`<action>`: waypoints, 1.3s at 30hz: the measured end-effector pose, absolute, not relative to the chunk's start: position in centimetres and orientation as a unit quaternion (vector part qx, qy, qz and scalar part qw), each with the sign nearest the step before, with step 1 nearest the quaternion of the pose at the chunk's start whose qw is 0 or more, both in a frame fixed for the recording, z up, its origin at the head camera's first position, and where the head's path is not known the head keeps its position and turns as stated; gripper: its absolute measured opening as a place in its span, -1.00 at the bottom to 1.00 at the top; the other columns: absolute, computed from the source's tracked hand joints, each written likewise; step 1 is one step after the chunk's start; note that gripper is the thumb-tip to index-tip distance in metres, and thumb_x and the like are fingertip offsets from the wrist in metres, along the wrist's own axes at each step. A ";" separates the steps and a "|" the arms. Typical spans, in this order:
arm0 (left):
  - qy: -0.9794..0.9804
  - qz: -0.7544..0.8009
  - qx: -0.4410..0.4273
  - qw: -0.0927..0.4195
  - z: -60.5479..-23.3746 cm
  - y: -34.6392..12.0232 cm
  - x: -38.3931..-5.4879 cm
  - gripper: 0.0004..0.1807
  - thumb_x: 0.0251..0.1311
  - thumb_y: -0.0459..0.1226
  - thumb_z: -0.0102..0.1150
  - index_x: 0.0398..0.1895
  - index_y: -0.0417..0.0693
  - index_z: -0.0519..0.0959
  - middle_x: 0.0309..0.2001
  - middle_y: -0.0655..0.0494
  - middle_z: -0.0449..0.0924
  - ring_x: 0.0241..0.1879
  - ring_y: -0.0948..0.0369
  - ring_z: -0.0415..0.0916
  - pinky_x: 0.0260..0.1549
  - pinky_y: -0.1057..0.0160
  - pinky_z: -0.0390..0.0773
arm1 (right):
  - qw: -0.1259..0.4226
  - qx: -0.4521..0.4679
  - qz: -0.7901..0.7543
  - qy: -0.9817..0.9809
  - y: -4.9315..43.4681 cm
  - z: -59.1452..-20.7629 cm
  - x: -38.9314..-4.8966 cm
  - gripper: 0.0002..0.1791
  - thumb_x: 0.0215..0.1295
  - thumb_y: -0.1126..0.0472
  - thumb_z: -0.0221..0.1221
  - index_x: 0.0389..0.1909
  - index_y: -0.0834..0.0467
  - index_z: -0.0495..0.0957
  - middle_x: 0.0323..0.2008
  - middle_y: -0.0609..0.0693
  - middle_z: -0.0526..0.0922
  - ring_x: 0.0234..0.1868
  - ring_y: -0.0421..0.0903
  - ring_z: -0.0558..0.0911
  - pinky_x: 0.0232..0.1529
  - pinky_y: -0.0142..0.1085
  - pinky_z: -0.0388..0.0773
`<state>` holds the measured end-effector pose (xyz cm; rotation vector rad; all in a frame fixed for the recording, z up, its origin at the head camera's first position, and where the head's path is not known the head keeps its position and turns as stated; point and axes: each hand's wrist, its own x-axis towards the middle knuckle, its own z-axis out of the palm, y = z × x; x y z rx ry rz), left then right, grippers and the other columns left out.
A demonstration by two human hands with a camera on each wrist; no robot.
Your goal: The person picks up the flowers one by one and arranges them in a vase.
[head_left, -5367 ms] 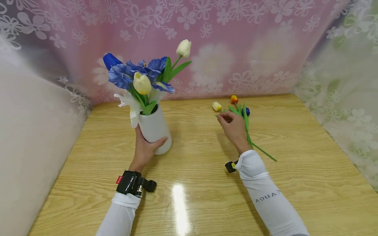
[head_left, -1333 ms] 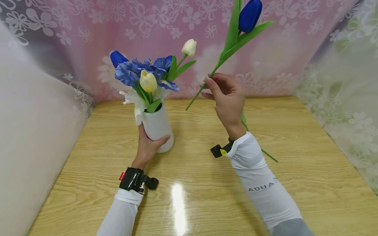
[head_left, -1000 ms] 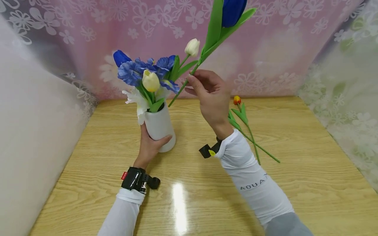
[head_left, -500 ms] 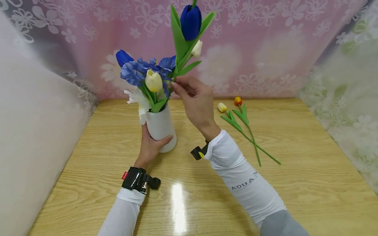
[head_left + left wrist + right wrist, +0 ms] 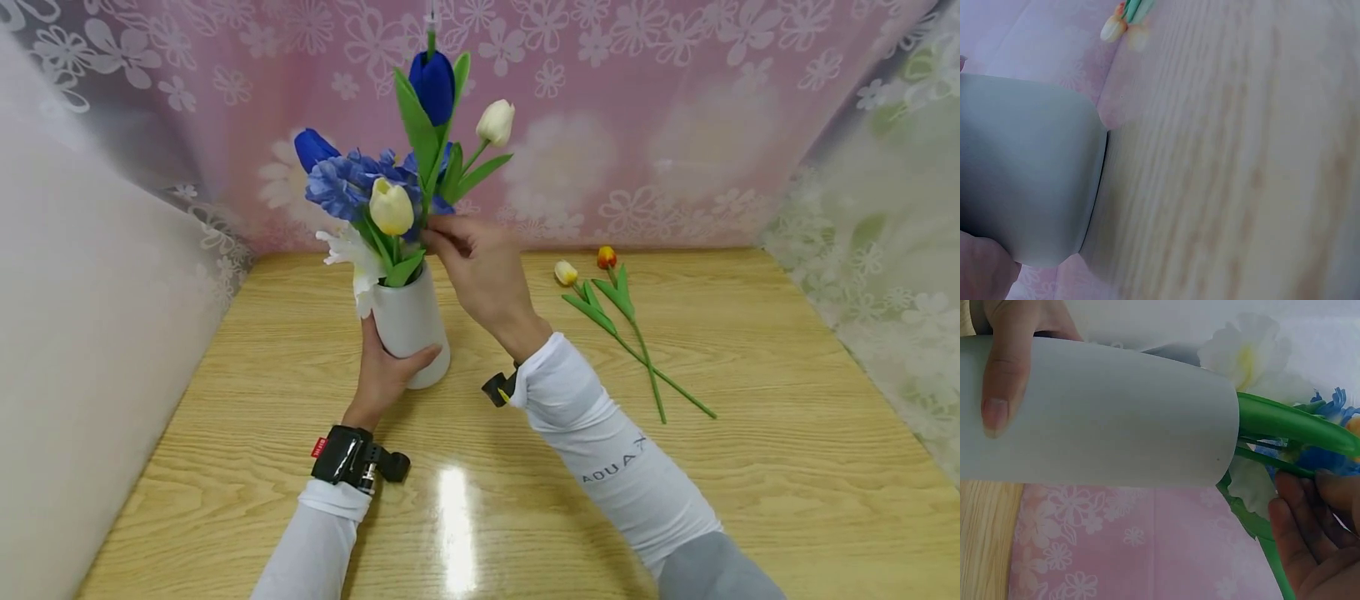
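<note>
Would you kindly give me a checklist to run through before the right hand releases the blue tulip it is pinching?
Left hand steadying the white vase: ok, gripping it.
Stem of the blue tulip inside the white vase: ok.
Stem touching the bottom inside: cannot tell, hidden.
Right hand controlling the stem: ok, pinching it.
Loose yellow-white tulip and orange tulip lying apart: not ok, they cross.

Booth-like nook: floral drapes (image 5: pixel 675 158) around wooden table (image 5: pixel 540 508)
</note>
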<state>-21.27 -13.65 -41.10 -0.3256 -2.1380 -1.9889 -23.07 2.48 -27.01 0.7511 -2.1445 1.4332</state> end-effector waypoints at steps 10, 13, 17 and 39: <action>-0.728 -0.670 -0.109 0.097 -41.1 -13.3 -21.2 0.06 -0.02 -0.34 0.44 0.45 0.09 -0.07 0.23 -0.02 0.23 0.16 0.05 0.26 0.10 -0.02 0.27 | 0.232 0.277 0.437 -0.824 2.4 -27.3 -22.8 -0.83 0.32 0.27 0.19 -0.17 0.24 0.69 -0.25 0.04 0.70 -0.30 -0.18 0.62 -0.26 -0.40 0.52; -0.726 -0.671 -0.114 0.100 -41.1 -13.3 -21.2 0.04 -0.02 -0.35 0.43 0.44 0.07 -0.06 0.22 -0.02 0.24 0.15 0.05 0.27 0.10 -0.02 0.28 | 0.231 0.280 0.426 -0.829 2.5 -27.4 -22.8 -0.84 0.32 0.30 0.18 -0.17 0.25 0.69 -0.25 0.05 0.70 -0.28 -0.16 0.62 -0.25 -0.39 0.52; -0.722 -0.674 -0.119 0.101 -41.1 -13.2 -21.3 0.02 -0.02 -0.37 0.43 0.43 0.06 -0.04 0.22 -0.02 0.25 0.15 0.06 0.28 0.10 -0.02 0.29 | 0.197 0.270 0.402 -0.853 2.5 -27.4 -22.8 -0.84 0.32 0.29 0.18 -0.18 0.19 0.71 -0.24 0.00 0.69 -0.26 -0.18 0.61 -0.23 -0.39 0.52; -0.729 -0.669 -0.105 0.095 -41.1 -13.4 -21.3 0.05 -0.01 -0.36 0.43 0.44 0.00 -0.09 0.26 -0.02 0.20 0.20 0.05 0.23 0.15 -0.03 0.23 | 0.009 0.202 0.371 -0.906 4.9 -29.7 -22.6 -0.49 0.23 0.02 0.29 0.15 0.17 0.55 -0.26 -0.07 0.60 -0.34 -0.18 0.54 -0.41 -0.34 0.50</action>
